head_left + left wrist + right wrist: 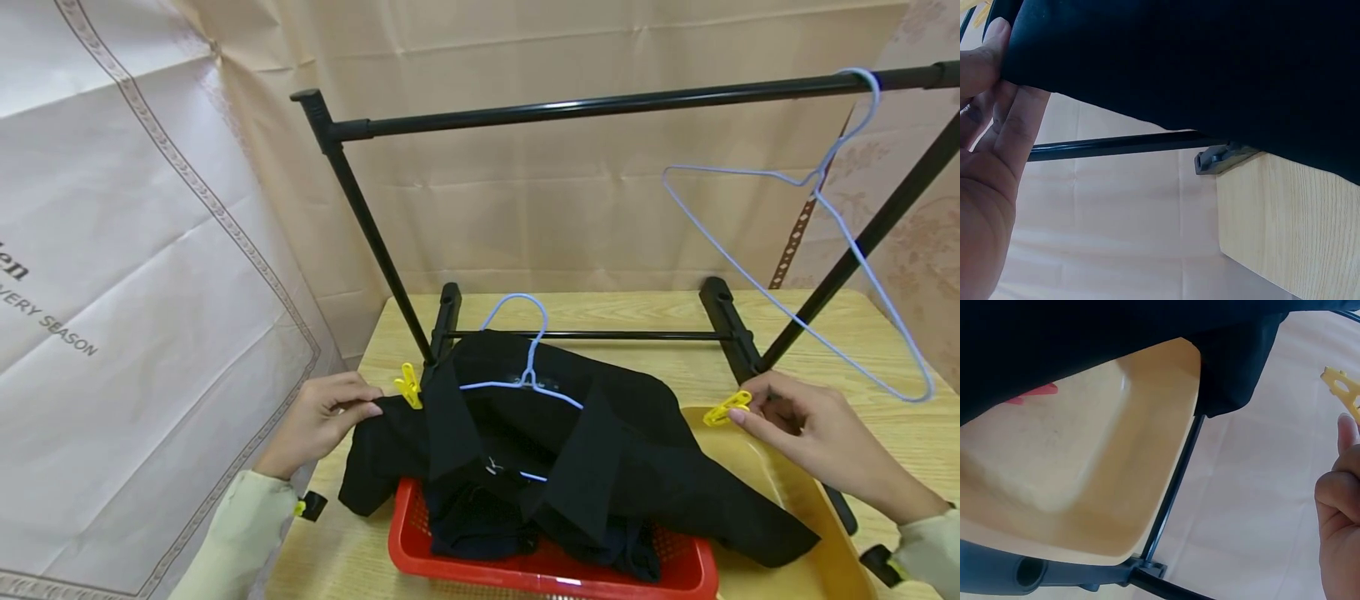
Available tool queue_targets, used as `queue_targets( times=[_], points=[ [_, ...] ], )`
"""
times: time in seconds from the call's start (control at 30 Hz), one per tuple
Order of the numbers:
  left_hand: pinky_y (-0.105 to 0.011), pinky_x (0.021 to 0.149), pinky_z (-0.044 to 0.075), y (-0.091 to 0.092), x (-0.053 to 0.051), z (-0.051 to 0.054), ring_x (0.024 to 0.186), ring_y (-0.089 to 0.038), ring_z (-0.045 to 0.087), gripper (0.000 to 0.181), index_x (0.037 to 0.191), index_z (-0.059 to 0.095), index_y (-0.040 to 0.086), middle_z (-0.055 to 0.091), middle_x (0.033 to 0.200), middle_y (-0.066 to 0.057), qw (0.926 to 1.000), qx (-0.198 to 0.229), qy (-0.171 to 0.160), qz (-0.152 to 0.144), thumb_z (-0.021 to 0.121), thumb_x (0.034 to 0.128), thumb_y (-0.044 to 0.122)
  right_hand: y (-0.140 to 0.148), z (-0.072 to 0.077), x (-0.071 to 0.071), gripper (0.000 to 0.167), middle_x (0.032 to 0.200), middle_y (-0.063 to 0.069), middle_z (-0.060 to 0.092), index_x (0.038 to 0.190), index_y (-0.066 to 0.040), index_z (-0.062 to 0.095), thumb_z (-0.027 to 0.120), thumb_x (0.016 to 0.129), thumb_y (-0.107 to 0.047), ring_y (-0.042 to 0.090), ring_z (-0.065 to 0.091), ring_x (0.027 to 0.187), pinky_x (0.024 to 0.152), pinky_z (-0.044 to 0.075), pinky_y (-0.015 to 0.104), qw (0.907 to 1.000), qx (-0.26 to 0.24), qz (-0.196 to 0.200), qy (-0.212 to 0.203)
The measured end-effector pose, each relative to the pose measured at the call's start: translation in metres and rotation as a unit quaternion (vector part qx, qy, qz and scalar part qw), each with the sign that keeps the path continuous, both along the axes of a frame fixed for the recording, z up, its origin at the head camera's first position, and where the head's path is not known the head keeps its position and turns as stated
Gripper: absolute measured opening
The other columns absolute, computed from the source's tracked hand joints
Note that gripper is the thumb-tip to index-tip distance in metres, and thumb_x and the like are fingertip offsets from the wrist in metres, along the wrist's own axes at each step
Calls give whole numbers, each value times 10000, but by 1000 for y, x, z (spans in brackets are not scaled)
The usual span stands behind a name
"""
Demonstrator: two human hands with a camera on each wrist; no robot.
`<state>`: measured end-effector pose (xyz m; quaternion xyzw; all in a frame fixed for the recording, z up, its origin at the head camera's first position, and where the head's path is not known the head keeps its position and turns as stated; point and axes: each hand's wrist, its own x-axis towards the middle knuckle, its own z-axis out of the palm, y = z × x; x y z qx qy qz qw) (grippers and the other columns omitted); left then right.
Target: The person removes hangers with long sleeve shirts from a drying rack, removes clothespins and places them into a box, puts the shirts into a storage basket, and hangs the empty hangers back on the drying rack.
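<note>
A black collared shirt [645,475] hangs on a blue hanger [531,350] above the red basket. At the shirt's left shoulder, my left hand [318,421] pinches the cloth between thumb and fingers; the left wrist view shows the black cloth [1179,62] at those fingertips. Beside them, a yellow clothespin [408,386] is clipped on that shoulder. My right hand [825,425] holds a second yellow clothespin [726,408] by thumb and fingers, to the right of the shirt and apart from it. The right wrist view shows this clothespin [1342,387] only partly.
A red basket [540,575] with dark cloth stands under the shirt. Right of it lies a yellow tray [832,550] with something pink [1038,392] inside. Behind rises a black rack [600,108]; an unused blue hanger [780,312] hangs from its bar.
</note>
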<state>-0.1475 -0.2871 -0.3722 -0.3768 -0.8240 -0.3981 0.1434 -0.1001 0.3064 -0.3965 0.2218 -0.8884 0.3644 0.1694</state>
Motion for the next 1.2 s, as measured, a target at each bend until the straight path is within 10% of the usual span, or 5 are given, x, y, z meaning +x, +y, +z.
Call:
queue_targets(
  times=[1.2],
  points=[
    [-194, 606, 497, -2, 0, -2, 671, -81, 555, 308, 989, 801, 126, 680, 851, 72, 10000, -10, 5, 86, 778, 820, -131, 29, -32, 6, 160, 726, -105, 573, 995, -171, 652, 793, 923, -147, 85, 401, 503, 462, 301, 261, 9931, 569, -621, -819]
  ],
)
